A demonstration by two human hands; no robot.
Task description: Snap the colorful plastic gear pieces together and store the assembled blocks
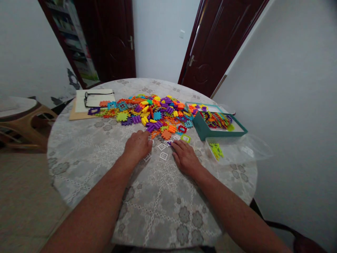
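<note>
Round bench [155, 196], covered with a grey-and-white patterned cloth. Both bare hands rest low over it, at the near edge of a heap of multicoloured plastic pieces [157, 115].

Left hand [138, 144]: back upward, fingers bent and close together, tips hidden; cannot tell whether anything is gripped. One white window-shaped piece lies partly visible by the fingers, another beside the wrist.

Right hand [185, 157]: palm down, fingers reaching forward and somewhat apart, thumb separate. Fingertips are at a small purple piece [169, 143]; contact cannot be confirmed at this size.

Between the hands: several white window-shaped pieces [163, 156] lying flat on the cloth. Just beyond them, an orange toothed piece [166, 135] at the heap's front. A lime-green square piece [185, 138] lies just past the right hand.

To the right: teal box [200, 130] holding rows of multicoloured strips [216, 120]; in front of it, a clear plastic tray [237, 154] with lime-green pieces [216, 151] at its left end.

Far left: black-framed glasses [85, 100] on a pale sheet [80, 98].
</note>
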